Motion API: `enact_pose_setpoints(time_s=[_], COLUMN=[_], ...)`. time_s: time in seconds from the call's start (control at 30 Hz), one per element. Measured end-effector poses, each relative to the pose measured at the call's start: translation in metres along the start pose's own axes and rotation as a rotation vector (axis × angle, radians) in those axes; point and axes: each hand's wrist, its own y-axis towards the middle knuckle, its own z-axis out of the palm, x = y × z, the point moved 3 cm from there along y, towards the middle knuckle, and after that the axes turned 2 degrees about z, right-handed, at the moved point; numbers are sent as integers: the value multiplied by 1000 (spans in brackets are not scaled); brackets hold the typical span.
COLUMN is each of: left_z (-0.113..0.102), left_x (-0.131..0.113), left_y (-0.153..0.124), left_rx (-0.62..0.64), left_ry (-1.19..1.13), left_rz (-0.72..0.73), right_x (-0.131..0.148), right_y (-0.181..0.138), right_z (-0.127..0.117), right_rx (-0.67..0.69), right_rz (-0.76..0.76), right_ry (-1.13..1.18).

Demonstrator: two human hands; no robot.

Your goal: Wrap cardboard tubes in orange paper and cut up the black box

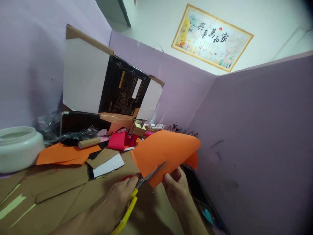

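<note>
My left hand [122, 194] is closed on a pair of scissors [150, 176] with yellow on the handle and a bit of red beside the fingers. Their blades lie across the lower left part of an orange sheet of paper [168, 147], one blade showing in front of it. The sheet is raised above the table and curls over at its right side. My right hand [177, 184] pinches its lower edge, thumb in front, the other fingers partly hidden behind. Loose orange sheets [66, 153] lie on the table further left.
An open cardboard box [85, 75] stands at the back. A white jar [21, 148] is at the far left. Red paper [118, 141], a wooden stick [89, 142] and a white card [109, 165] lie on the brown cardboard surface [61, 195]. A purple wall [254, 137] rises on the right.
</note>
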Motion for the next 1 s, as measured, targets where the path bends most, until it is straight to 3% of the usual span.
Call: enact_pose_setpoints(time_s=[0.23, 0.37, 0.53, 0.83, 1.0], left_z=[16, 18, 11, 0, -3], left_x=[21, 21, 13, 0, 2], left_y=[3, 2, -3, 0, -2], left_rx=[-148, -131, -71, -71, -82], left_ry=[61, 86, 67, -97, -64], left_rz=[10, -41, 8, 58, 41], right_x=[-8, -11, -12, -20, -21], right_y=[0, -1, -1, -1, -1], right_z=[-2, 1, 1, 0, 2], right_rx=[54, 67, 63, 75, 78], right_rz=[11, 24, 43, 47, 57], right_ry=[21, 35, 39, 15, 33])
